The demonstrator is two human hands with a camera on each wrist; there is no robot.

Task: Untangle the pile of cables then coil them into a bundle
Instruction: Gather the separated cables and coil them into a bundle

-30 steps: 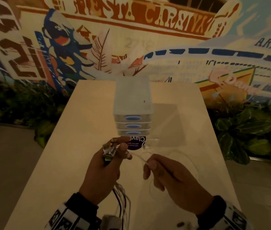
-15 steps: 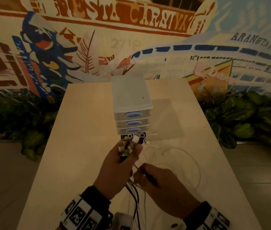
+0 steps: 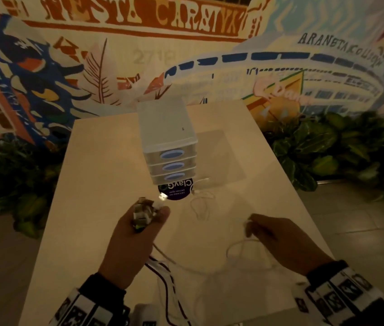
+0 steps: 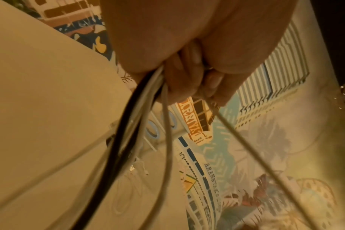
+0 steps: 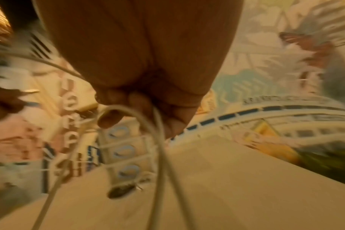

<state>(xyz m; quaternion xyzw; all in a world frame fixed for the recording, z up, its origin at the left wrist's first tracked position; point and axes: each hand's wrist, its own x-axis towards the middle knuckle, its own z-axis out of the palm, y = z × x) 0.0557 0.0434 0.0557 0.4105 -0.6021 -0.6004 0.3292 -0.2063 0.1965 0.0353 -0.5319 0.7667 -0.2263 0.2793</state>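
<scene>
A cluster of cable plugs (image 3: 144, 212) is clenched in the left hand (image 3: 131, 241), raised above the bench (image 3: 96, 184); from below the fist several white cords and one black cord (image 4: 116, 140) are seen trailing down toward the person. A single white cable (image 3: 240, 245) is pinched in the curled fingers of the right hand (image 3: 280, 241), held off to the right, and a loop of it is seen hanging under that hand in the right wrist view (blurred, so the exact grip is not clear). More white cable (image 3: 200, 203) lies slack on the bench just in front of the small drawer unit (image 3: 167, 142) and its round dark label (image 3: 177, 190).

The separating step is judged to be under way, with coiling not yet started. A knot could be tightened if the white cable is drawn sideways while it is crossed with the cords below the left hand. The loose end on the bench could be snagged against the drawer unit, and plugs could be slipped from the crowded left fist.
</scene>
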